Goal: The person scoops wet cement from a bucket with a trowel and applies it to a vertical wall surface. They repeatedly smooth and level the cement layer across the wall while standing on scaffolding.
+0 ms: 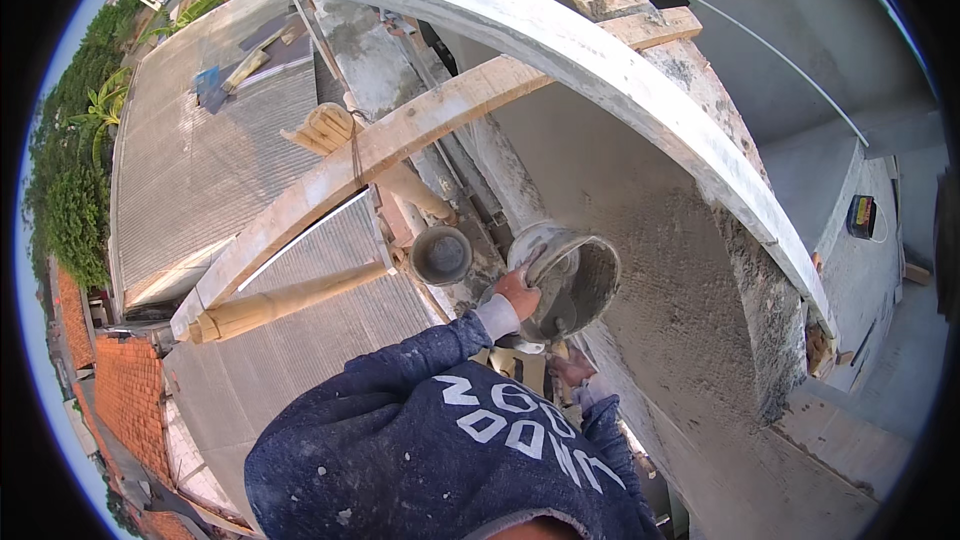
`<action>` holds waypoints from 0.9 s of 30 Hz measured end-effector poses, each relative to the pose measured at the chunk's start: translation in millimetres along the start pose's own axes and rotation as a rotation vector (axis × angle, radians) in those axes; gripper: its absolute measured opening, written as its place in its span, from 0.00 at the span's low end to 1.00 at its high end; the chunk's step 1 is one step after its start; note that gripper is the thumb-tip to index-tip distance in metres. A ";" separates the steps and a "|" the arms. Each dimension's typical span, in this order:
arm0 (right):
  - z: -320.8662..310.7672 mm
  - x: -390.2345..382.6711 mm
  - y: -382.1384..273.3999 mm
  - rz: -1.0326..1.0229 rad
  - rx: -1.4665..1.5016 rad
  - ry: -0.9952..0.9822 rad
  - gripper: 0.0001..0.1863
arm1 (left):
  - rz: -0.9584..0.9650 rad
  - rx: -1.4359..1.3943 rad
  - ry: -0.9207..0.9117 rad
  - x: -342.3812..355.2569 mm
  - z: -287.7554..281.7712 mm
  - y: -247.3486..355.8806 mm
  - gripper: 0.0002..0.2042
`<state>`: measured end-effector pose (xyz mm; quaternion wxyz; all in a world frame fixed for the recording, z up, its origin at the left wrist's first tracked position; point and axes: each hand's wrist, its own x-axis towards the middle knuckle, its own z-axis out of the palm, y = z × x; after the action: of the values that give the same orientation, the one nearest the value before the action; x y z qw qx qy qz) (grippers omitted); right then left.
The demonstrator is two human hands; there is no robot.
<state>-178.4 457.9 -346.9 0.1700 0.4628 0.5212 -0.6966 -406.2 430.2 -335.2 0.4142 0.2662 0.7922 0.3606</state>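
A bucket (572, 290) with wet grey mortar inside leans in front of me, its mouth tilted toward the plastered wall. My left hand (517, 292) is closed round the bucket's handle at its near left side. Below the bucket, close to its base, is my right hand (573, 367). Shadow and the bucket partly hide its fingers, so whether they grip anything does not show. Just left of the bucket stands a smaller dark round pail (440, 255) with grey residue in it. Both my sleeves are dark blue and spotted with mortar.
A wooden beam (440, 112) and a long pale board (560, 35) cross above the work spot. Bamboo poles (290, 302) jut out on the left over a corrugated roof (210, 150) lower down. The rough plastered wall (690, 290) rises at right. A small black-and-yellow object (861, 216) lies beyond.
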 end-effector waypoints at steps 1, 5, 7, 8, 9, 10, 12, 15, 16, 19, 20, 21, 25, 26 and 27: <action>0.6 -5.0 -6.2 0.051 0.075 -0.073 0.26 | 0.018 -0.014 0.009 0.7 0.0 0.2 0.29; 4.0 -28.9 -33.1 -0.006 0.303 -0.180 0.21 | 0.018 0.040 -0.025 -2.1 0.7 3.8 0.27; 0.4 -46.7 -40.6 -0.295 -0.137 0.057 0.32 | -0.024 0.037 -0.009 -4.6 3.1 6.7 0.26; -2.1 -59.2 -40.4 -0.333 -0.183 0.098 0.34 | -0.060 -0.022 -0.030 -4.7 4.6 7.7 0.26; -8.0 -72.5 -38.1 -0.297 -0.220 0.174 0.37 | -0.087 -0.082 -0.051 -4.8 7.3 7.9 0.25; -12.4 -82.9 -34.4 -0.199 -0.281 0.244 0.38 | -0.133 -0.160 -0.057 -5.3 10.6 6.7 0.25; -22.5 -97.8 -21.7 -0.104 -0.441 0.298 0.40 | -0.032 -0.169 0.053 -7.4 24.3 2.8 0.21; -26.7 -92.0 4.8 -0.072 -0.628 0.490 0.40 | 0.048 -0.287 0.032 -7.8 42.6 -8.0 0.18; -24.4 -83.5 13.9 -0.086 -0.675 0.574 0.40 | 0.041 -0.279 0.036 -7.7 47.8 -11.6 0.18; -11.3 -54.7 37.5 0.178 -0.712 0.565 0.41 | 0.077 -0.300 0.033 -13.2 64.2 -19.6 0.17; -5.5 -48.2 42.6 0.129 -0.640 0.539 0.40 | 0.081 -0.241 0.033 -16.0 69.1 -20.9 0.17; 1.4 -43.7 45.4 0.118 -0.563 0.492 0.40 | 0.101 -0.190 0.043 -19.1 73.9 -21.9 0.17; 22.0 -56.7 46.0 -0.009 -0.485 0.348 0.37 | 0.108 -0.073 -0.033 -29.3 83.8 -26.3 0.21; 23.6 -66.2 45.9 -0.055 -0.473 0.349 0.36 | 0.078 -0.051 -0.036 -31.0 84.9 -27.9 0.20; 22.5 -77.0 47.2 -0.070 -0.466 0.339 0.36 | 0.049 -0.029 -0.038 -33.1 85.7 -29.7 0.20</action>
<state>-115.4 400.3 -309.8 0.1581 0.5025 0.7039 -0.4764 -320.1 418.6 -377.4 0.4242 0.2863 0.7720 0.3770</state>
